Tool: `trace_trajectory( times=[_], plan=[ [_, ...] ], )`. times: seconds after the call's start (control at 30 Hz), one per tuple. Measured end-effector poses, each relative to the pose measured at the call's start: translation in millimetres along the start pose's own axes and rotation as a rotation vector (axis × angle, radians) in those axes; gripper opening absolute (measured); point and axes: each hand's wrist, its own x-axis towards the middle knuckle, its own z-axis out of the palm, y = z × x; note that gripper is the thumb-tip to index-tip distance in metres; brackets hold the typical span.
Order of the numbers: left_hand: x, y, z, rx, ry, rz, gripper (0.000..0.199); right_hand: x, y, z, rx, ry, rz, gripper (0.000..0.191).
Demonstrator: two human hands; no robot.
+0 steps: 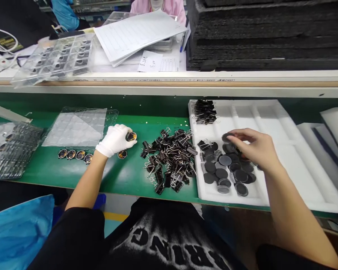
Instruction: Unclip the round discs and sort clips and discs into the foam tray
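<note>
My left hand (115, 140), in a white glove, is closed on a small round black part with orange on its face (131, 136), above the green tabletop. Just below it lies a similar round part (122, 154), and a row of such round parts (80, 155) sits to the left. My bare right hand (256, 148) pinches a thin black disc (227, 137) by its edge. Under that hand is a loose heap of dark discs (222, 173) in a white foam tray (301, 180). Between my hands lies a pile of black binder clips (171, 159).
More binder clips (205, 111) fill the tray's far left corner. Clear plastic trays are stacked (14, 150) at the left, near a plastic tray with a white sheet (76, 127). A shelf edge (169, 90) crosses ahead, bearing papers (138, 35) and black foam sheets (270, 37).
</note>
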Motion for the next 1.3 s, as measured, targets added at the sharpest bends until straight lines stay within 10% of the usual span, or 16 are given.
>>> trace_trajectory(
  times=[0.2,0.37,0.53,0.77,0.9,1.07,1.3],
  plan=[
    [-15.2,104.5,-46.4,-0.198,0.243,0.326,0.043,-33.2,-92.6,64.4,0.490,-0.088,-0.003,0.024],
    [-16.6,145.6,-51.2,-0.290,0.397,0.562,0.037,-41.6,-106.9,98.0,0.521,-0.095,-0.030,0.031],
    [-19.7,146.3,-33.6,-0.545,0.400,0.577,0.022,-43.5,-90.2,102.6,0.605,-0.331,0.059,0.036],
    [-43.3,130.1,-14.4,-1.069,0.223,0.401,0.071,-46.4,-82.5,98.7,0.955,-0.507,0.343,0.039],
    [-28.5,81.3,-20.7,-0.790,0.303,0.016,0.041,-46.6,-80.9,92.7,1.250,-0.493,0.554,0.041],
    [2.1,49.5,-11.7,-0.312,-0.103,-0.047,0.054,-48.5,-85.8,97.1,1.380,-0.484,0.577,0.036],
    [15.5,44.0,-0.7,-0.468,-0.274,-0.175,0.031,-51.6,-83.6,101.1,1.264,-0.543,0.540,0.031]
  ],
)
